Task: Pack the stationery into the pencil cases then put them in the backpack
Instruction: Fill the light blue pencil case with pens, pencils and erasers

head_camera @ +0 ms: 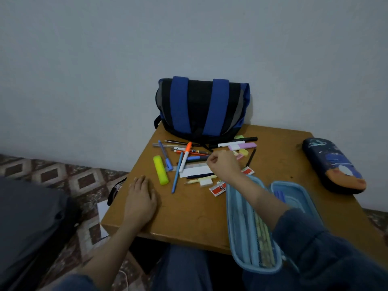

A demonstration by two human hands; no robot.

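Blue pencil case [241, 217] beside right hand [223, 164], curled over stationery [184, 157], grasp unclear; left hand [140, 196] flat, released

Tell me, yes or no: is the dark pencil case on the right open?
No, the dark pencil case lies shut, while the light blue case is spread open.

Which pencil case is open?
The light blue pencil case, at the front edge of the table, lies spread open. The dark pencil case with an orange end, far right, is closed.
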